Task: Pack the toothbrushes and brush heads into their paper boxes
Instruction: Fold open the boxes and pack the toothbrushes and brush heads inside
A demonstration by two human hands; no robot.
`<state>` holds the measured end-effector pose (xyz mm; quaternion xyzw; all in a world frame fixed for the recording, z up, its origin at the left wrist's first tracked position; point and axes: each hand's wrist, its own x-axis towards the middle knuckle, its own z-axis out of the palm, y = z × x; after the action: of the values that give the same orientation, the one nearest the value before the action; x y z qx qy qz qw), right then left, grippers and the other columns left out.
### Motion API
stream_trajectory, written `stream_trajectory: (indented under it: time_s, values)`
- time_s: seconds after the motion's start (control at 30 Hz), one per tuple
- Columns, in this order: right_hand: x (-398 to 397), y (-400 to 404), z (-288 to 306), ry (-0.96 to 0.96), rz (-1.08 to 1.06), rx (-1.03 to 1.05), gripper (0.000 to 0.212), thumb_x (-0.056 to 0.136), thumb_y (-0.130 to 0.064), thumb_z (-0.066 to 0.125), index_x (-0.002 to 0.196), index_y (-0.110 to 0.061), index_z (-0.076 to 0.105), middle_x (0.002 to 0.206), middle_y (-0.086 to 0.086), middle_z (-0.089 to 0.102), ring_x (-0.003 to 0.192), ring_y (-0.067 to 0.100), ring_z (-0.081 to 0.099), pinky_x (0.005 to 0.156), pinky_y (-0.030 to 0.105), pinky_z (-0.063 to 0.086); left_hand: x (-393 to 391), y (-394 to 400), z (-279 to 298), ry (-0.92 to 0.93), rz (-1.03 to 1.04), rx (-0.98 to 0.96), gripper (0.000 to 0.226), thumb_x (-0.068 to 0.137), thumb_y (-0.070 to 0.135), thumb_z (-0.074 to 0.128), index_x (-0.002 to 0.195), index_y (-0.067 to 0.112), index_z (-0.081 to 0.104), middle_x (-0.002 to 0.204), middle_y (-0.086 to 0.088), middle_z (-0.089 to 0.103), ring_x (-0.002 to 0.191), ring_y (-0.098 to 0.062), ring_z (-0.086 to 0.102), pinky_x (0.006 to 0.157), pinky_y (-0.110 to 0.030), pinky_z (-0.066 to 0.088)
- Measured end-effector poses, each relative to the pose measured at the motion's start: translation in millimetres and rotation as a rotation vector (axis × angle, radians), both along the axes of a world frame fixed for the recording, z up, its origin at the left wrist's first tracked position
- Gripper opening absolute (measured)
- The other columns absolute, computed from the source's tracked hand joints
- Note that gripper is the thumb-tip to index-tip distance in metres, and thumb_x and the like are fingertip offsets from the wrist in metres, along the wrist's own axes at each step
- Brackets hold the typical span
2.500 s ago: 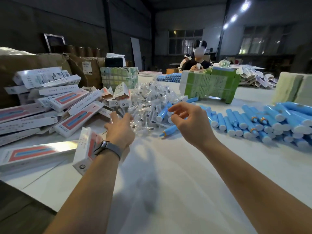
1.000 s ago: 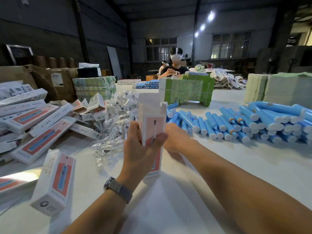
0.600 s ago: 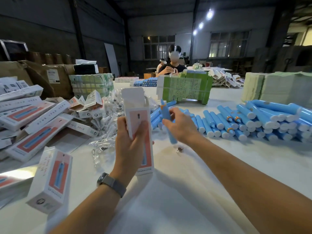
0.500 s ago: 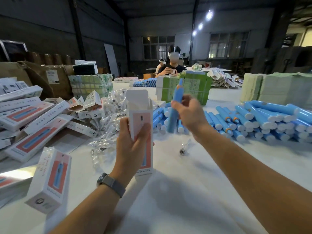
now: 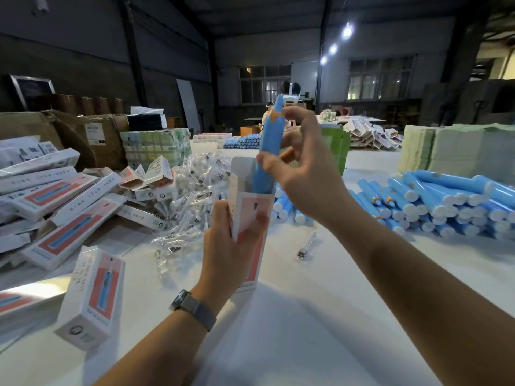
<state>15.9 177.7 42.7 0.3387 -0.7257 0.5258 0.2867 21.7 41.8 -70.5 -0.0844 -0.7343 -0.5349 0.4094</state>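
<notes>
Dozens of blue toothbrushes (image 5: 434, 201) are heaped on the right side of a wide white table (image 5: 306, 330), with more of them laid behind the raised hands. On the left side, long white boxes (image 5: 64, 207) printed with a red panel are stacked loosely, and one such box (image 5: 93, 291) is laid apart, nearer the front edge. Between the boxes and the toothbrushes, a mound of clear plastic packets (image 5: 195, 190) is spread; what is sealed in them is too small to be made out. A single clear packet (image 5: 306, 245) is left on the bare table below the right forearm. Brown cartons (image 5: 92, 135), green bundles (image 5: 156, 144) and pale stacks of flat sheets (image 5: 457, 146) are ranged along the far side, where a seated person (image 5: 289, 98) is partly seen behind the raised toothbrush.

At the centre, an open paper box (image 5: 252, 218) is held upright above the table by the left hand (image 5: 228, 246), its fingers wrapped round the box's body and its top flap standing up. One blue toothbrush (image 5: 269, 146) is pinched near its middle between the thumb and fingers of the right hand (image 5: 303, 174) and is held almost upright, its lower end already set inside the box's open mouth and its tapered upper end well above it. A dark watch (image 5: 193, 309) is worn on the left wrist.
</notes>
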Motion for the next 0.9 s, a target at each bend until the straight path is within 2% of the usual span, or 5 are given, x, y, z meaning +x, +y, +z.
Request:
stream_trajectory:
  time_s: [0.17,0.47,0.73,0.83,0.9]
  values:
    - [-7,-1,-13,0.016,-0.023,0.117,0.059,0.081,-0.013,0.076,0.130,-0.021,0.043,0.103,-0.015,0.057,0.077,0.005,0.058,0.068,0.027,0.054,2,-1,2,-0.020,-0.024,0.015,0.044,0.077,0.070,0.057,0.091,0.030,0.044,0.081,0.010,0.063,0.068,-0.026,0.066,0.060,-0.054,0.055]
    - [-28,7,-31,-0.008,0.091,0.140,0.005,0.089,-0.020,0.071,0.088,-0.024,0.067,0.096,-0.011,0.060,0.082,0.006,0.059,0.074,0.026,0.052,-1,-5,1,-0.025,0.011,-0.004,0.049,0.075,0.069,0.059,0.088,0.026,0.042,0.080,0.015,0.063,0.065,-0.018,0.064,0.058,-0.049,0.055]
    - [-56,31,-60,-0.358,0.214,0.130,0.026,0.090,-0.056,0.050,0.093,-0.038,0.068,0.084,-0.007,0.064,0.066,0.003,0.055,0.056,0.012,0.041,-2,-4,0,-0.014,0.015,-0.016,0.043,0.069,0.066,0.062,0.083,0.031,0.042,0.078,0.029,0.060,0.063,-0.003,0.058,0.052,-0.021,0.049]
    - [-72,46,-75,-0.406,0.012,0.604,0.007,0.092,-0.039,0.062,0.093,-0.035,0.067,0.092,-0.011,0.060,0.067,-0.007,0.051,0.072,0.019,0.042,-1,-4,0,-0.024,0.027,-0.016,0.044,0.068,0.067,0.061,0.084,0.030,0.042,0.080,0.024,0.061,0.064,-0.008,0.058,0.054,-0.031,0.052]
    - [-78,55,-85,-0.433,-0.132,1.080,0.024,0.087,-0.023,0.067,0.103,-0.040,0.067,0.099,-0.017,0.053,0.080,-0.006,0.051,0.076,0.022,0.041,0,-3,0,-0.015,0.023,-0.030,0.045,0.068,0.067,0.061,0.086,0.031,0.041,0.082,0.023,0.061,0.065,-0.009,0.059,0.052,-0.030,0.052]
